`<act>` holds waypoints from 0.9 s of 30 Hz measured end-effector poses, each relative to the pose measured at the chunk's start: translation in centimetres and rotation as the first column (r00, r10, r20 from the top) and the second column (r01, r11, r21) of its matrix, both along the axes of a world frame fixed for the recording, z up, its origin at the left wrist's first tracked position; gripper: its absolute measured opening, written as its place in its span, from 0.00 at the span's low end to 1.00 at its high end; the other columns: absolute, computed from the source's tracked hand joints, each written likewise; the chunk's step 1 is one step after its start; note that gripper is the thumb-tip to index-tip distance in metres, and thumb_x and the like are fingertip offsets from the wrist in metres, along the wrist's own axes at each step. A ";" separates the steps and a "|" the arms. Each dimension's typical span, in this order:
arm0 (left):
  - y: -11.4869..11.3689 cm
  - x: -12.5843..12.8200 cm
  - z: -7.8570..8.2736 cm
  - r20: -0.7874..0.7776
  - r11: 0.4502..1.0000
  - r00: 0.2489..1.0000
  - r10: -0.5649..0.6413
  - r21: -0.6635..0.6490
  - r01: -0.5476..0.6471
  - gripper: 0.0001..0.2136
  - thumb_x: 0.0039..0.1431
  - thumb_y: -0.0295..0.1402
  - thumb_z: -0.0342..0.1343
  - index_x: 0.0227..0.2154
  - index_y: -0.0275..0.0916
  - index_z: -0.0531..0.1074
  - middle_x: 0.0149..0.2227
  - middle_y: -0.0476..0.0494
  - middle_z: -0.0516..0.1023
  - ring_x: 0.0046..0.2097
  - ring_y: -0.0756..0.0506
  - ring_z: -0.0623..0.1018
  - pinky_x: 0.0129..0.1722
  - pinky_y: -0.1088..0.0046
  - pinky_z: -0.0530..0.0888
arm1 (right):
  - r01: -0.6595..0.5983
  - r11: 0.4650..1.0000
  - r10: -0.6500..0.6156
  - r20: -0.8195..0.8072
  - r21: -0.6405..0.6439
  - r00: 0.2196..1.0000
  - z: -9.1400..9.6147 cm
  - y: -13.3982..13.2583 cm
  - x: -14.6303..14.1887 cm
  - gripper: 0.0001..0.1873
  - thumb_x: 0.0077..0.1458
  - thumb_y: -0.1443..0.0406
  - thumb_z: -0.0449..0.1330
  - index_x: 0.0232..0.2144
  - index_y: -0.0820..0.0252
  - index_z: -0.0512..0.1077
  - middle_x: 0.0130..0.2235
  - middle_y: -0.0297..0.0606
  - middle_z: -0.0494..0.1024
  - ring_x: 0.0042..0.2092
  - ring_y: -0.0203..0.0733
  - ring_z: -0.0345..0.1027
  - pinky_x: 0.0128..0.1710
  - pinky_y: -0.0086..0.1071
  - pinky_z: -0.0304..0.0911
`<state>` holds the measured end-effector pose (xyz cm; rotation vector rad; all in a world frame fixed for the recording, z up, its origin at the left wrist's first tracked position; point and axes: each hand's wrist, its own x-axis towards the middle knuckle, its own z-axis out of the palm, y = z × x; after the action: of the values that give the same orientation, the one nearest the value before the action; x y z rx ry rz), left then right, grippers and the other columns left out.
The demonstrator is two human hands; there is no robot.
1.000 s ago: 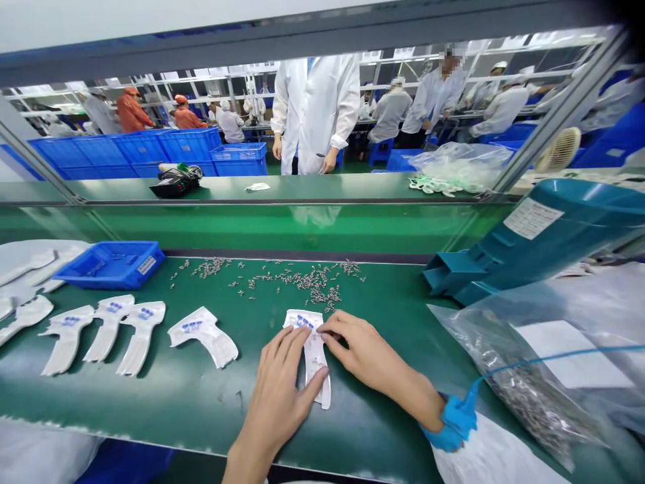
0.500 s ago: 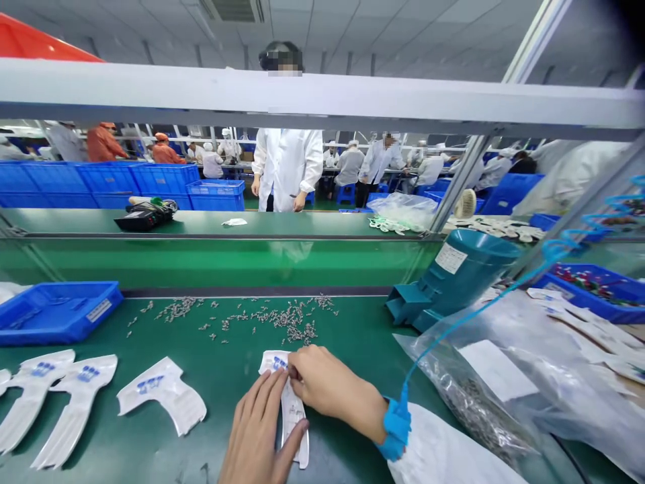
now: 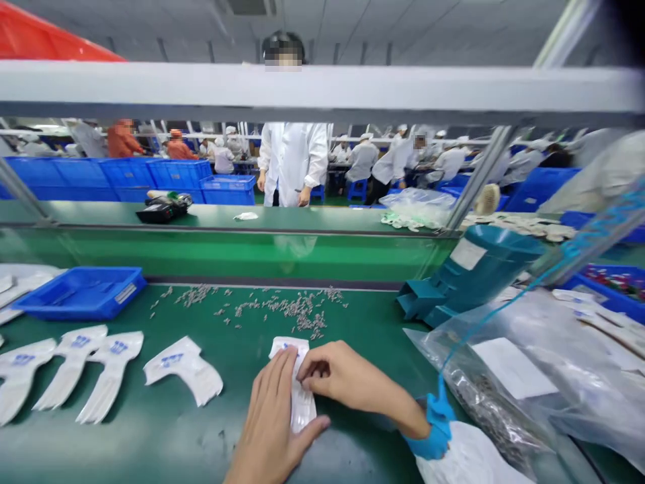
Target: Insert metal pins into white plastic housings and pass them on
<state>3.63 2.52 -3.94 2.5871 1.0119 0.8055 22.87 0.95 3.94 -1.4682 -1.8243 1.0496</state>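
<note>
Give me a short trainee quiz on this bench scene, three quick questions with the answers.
1. Which hand wears the blue wrist strap?
2. True or false: the blue plastic tray sits on the green bench mat, left of the small metal parts.
3. What does the left hand touch? A: the white printed pouch; B: the blue plastic tray; C: the teal hopper.
Key: 1. The right hand; 2. True; 3. A.
</note>
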 end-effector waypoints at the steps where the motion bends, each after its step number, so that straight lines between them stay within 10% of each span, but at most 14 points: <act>1: -0.2 0.1 0.5 -0.005 0.999 1.000 -0.005 -0.040 0.005 0.46 0.56 0.40 0.64 0.68 0.45 0.40 0.66 0.34 0.61 0.65 0.33 0.63 0.60 0.53 0.67 | -0.009 1.000 0.009 -0.016 -0.019 1.000 -0.1 -0.1 0.0 0.08 0.51 0.71 0.59 0.31 0.58 0.78 0.29 0.31 0.79 0.32 0.36 0.71 0.33 0.25 0.61; 27: -0.5 0.0 1.3 -0.005 0.986 0.998 -0.057 -0.156 0.055 0.44 0.57 0.49 0.62 0.68 0.43 0.44 0.66 0.34 0.60 0.67 0.34 0.61 0.62 0.51 0.63 | -0.017 0.988 0.078 0.395 -0.155 0.915 -0.2 0.9 -1.6 0.08 0.53 0.72 0.56 0.25 0.57 0.69 0.28 0.33 0.76 0.29 0.38 0.65 0.28 0.29 0.52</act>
<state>3.63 2.04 -2.59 2.4768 0.9595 0.6730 21.29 1.89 3.70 -1.8463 -2.1069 0.9768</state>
